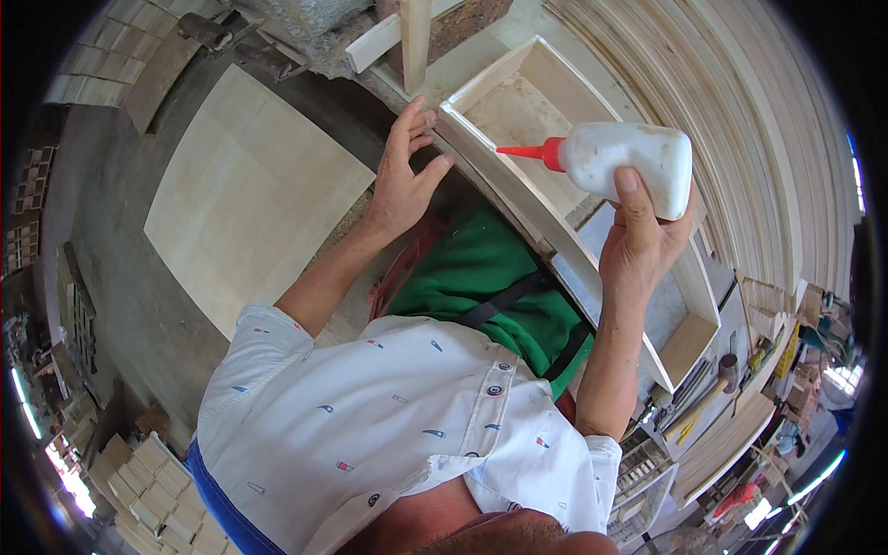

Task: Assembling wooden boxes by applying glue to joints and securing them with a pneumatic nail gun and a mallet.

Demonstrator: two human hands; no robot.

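My right hand (640, 227) is wrapped around a white plastic glue bottle (634, 148), with the thumb on its side. The bottle lies tipped sideways, its red nozzle (525, 152) pointing left. The nozzle's tip is at the upper edge of a long, pale wooden box frame (513, 188); whether it touches cannot be told. A white line runs along that edge near the left corner. Beside this corner, my left hand (409, 176) is raised with fingers apart and holds nothing. Any contact between its fingertips and the frame is unclear.
A large pale wooden panel (250, 194) lies to the left. Long wooden strips (731, 120) are stacked along the right, with a mallet (728, 370) near the lower right. Upright wood pieces (415, 46) stand beyond the frame. Stacked small wooden pieces (162, 490) sit lower left.
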